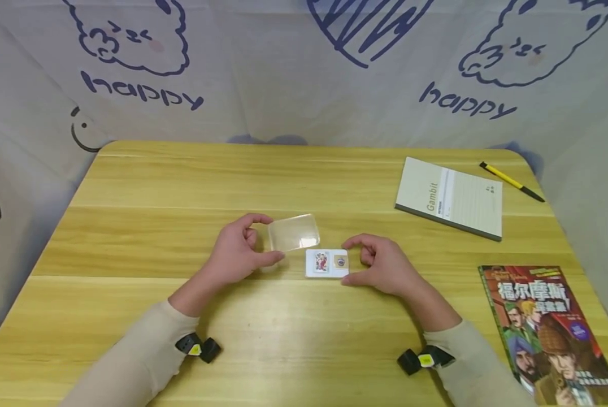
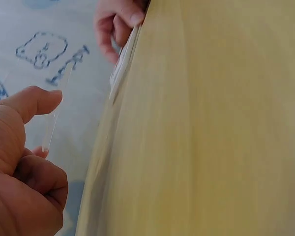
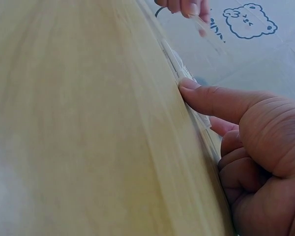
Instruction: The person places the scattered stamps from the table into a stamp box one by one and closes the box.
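My left hand point(image 1: 233, 251) pinches a clear plastic lid point(image 1: 294, 232) by its left edge, thumb below and index finger above. In the left wrist view the lid point(image 2: 54, 118) is held off the table, seen nearly edge-on. To its lower right lies a shallow white case point(image 1: 309, 264) on the table. My right hand point(image 1: 385, 264) grips the case's right end between thumb and index finger. Inside the case are a small playing card deck point(image 1: 321, 262) and a tan square point(image 1: 341, 262) with a round dark mark, too small to identify.
A Gambit notebook point(image 1: 421, 186) lies at the back right, with a yellow and black pen point(image 1: 509, 181) beyond it. A comic-style book point(image 1: 548, 333) is at the front right. Behind the wooden table point(image 1: 156, 198) hangs a white cloth point(image 1: 283, 85) with drawings.
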The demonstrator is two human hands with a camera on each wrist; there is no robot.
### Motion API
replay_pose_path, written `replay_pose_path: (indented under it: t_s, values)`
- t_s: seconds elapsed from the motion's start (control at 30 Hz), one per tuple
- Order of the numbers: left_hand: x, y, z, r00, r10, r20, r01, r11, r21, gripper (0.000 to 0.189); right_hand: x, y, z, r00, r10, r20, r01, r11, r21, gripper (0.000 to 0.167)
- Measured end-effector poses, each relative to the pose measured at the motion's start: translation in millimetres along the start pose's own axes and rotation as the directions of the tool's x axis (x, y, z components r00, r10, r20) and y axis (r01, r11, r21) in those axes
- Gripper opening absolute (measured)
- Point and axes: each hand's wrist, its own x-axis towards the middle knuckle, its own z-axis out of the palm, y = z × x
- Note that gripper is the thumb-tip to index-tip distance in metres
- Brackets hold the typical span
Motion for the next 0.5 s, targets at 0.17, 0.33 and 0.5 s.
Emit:
replay_pose_path:
  t_s: [0.17, 0.33, 0.5]
  values:
    - [6.6, 7.7, 25.4, 0.999, 0.031, 0.026, -0.031, 0.999, -0.009, 0.062, 0.5, 1, 1, 1.0, -0.008, -0.002, 0.008, 1.0, 0.007, 0.057]
    - [9.1, 9.6, 42.1, 0.998, 0.027, 0.062, -0.027, 1.0, -0.005, 0.062, 0.3, 0, 1, 1.0, 0.01, -0.001, -0.01, 1.0, 0.003, 0.06]
    - [10.4, 8.4, 51.6, 0.994, 0.017, 0.105, -0.018, 1.0, 0.012, 0.063, 0.8, 0, 1, 1.0, 0.006, -0.001, -0.006, 1.0, 0.003, 0.059]
